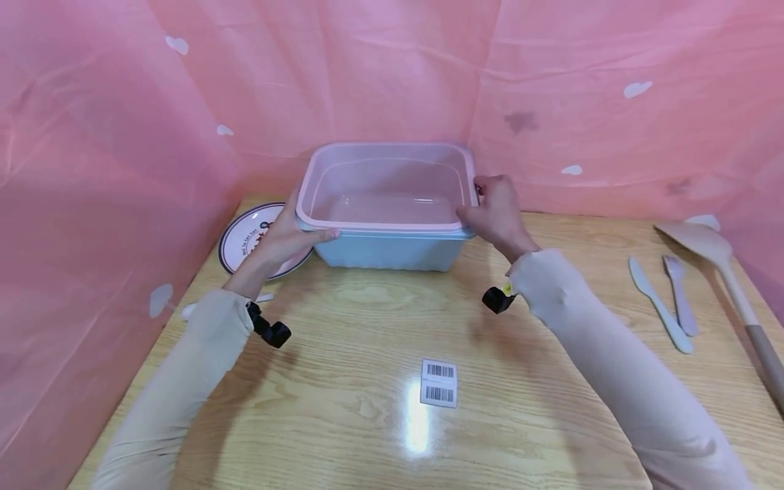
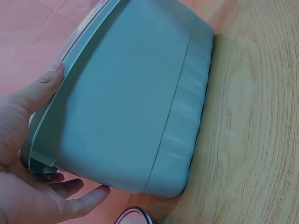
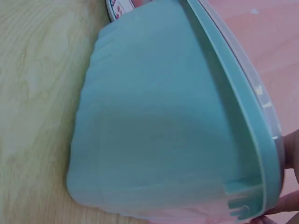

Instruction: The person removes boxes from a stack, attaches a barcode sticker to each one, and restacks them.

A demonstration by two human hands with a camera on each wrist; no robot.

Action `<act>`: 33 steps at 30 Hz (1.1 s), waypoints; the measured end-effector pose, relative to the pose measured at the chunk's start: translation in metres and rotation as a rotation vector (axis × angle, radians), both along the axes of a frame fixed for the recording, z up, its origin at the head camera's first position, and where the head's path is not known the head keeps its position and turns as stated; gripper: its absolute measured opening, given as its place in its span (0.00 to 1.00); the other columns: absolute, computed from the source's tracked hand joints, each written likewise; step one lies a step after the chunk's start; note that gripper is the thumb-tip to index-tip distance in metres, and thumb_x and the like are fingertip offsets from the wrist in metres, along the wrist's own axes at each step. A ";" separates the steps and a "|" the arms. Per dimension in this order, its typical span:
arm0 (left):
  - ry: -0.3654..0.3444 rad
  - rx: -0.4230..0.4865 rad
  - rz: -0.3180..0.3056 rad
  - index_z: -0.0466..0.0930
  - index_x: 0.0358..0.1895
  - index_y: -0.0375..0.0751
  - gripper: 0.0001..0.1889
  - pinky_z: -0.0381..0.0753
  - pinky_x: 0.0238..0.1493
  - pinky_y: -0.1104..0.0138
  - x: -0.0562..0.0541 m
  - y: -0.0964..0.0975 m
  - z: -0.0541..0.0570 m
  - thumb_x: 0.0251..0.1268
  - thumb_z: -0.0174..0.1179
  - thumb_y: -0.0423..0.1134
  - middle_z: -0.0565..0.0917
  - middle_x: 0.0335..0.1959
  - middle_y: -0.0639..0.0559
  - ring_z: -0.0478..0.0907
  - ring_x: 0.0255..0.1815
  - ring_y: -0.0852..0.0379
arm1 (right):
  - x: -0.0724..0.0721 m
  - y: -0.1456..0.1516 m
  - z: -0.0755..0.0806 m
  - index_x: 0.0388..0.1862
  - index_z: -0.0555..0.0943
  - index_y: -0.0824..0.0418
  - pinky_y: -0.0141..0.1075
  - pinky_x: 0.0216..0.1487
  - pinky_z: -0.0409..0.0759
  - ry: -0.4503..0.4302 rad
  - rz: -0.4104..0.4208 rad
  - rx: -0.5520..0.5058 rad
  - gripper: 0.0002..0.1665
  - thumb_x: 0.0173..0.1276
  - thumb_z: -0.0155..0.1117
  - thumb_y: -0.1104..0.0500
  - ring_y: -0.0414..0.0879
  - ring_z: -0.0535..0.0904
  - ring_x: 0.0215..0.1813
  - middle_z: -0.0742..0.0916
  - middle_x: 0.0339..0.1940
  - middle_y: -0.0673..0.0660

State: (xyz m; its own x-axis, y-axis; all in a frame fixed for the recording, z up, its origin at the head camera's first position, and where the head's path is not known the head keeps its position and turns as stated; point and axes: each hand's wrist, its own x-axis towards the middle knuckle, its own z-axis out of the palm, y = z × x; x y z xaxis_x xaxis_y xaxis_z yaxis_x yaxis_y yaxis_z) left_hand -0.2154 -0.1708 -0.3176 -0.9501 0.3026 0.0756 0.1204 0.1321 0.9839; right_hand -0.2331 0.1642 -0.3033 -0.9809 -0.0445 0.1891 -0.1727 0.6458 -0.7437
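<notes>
A pink plastic basin (image 1: 392, 180) sits nested inside a light blue plastic basin (image 1: 392, 250) at the back of the table. My left hand (image 1: 278, 238) holds the left end of the blue basin, its thumb along the front rim and its fingers around the side; the left wrist view shows these fingers (image 2: 81, 203) under the rim. On the opposite end, my right hand (image 1: 499, 212) pinches the pink basin's rim between thumb and fingers. The right wrist view catches only parts of those fingers (image 3: 292, 149), at its right edge.
A round patterned plate (image 1: 235, 238) lies partly behind my left hand. To the right are a light blue knife (image 1: 658, 303), a lilac fork (image 1: 680, 296) and a long-handled spatula (image 1: 738, 279). A barcode label (image 1: 439, 383) lies in front. Pink cloth (image 1: 398, 75) encloses the back and sides.
</notes>
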 end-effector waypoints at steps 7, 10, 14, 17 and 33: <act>-0.026 0.020 -0.021 0.38 0.76 0.50 0.56 0.55 0.75 0.51 0.002 0.000 -0.002 0.51 0.70 0.26 0.56 0.74 0.47 0.57 0.71 0.45 | 0.002 -0.004 -0.004 0.60 0.75 0.73 0.40 0.54 0.72 -0.086 -0.091 -0.132 0.31 0.54 0.65 0.67 0.55 0.61 0.60 0.67 0.58 0.65; -0.016 -0.018 -0.008 0.38 0.76 0.48 0.56 0.54 0.75 0.50 0.005 0.000 0.000 0.50 0.70 0.25 0.58 0.73 0.47 0.57 0.71 0.46 | 0.004 -0.006 -0.004 0.61 0.73 0.73 0.43 0.57 0.74 -0.094 -0.123 -0.163 0.33 0.54 0.66 0.67 0.55 0.63 0.60 0.66 0.62 0.65; -0.008 -0.036 -0.012 0.38 0.76 0.48 0.57 0.52 0.75 0.47 0.005 0.000 -0.001 0.50 0.70 0.26 0.57 0.73 0.45 0.56 0.72 0.45 | 0.006 -0.007 -0.002 0.62 0.74 0.70 0.38 0.50 0.78 -0.078 -0.141 -0.180 0.32 0.56 0.64 0.66 0.53 0.67 0.56 0.72 0.60 0.65; -0.015 -0.006 -0.025 0.37 0.76 0.47 0.57 0.53 0.75 0.49 0.005 0.000 -0.002 0.50 0.70 0.25 0.56 0.73 0.44 0.55 0.73 0.41 | 0.007 -0.005 0.003 0.62 0.74 0.68 0.32 0.42 0.80 -0.065 -0.110 -0.173 0.30 0.59 0.62 0.65 0.52 0.74 0.50 0.79 0.55 0.65; -0.024 0.053 -0.038 0.37 0.76 0.52 0.56 0.55 0.75 0.51 0.001 -0.004 -0.005 0.52 0.68 0.24 0.55 0.73 0.48 0.56 0.71 0.47 | -0.005 -0.007 0.011 0.44 0.78 0.64 0.26 0.21 0.66 -0.102 -0.094 -0.178 0.12 0.61 0.57 0.64 0.41 0.67 0.28 0.73 0.26 0.51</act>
State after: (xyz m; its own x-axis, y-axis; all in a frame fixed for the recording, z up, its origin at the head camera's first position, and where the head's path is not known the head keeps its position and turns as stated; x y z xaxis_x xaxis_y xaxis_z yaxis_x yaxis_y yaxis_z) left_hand -0.2142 -0.1746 -0.3230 -0.9397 0.3348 0.0698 0.1006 0.0757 0.9920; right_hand -0.2385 0.1570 -0.2923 -0.9937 0.0732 0.0854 -0.0360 0.5124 -0.8580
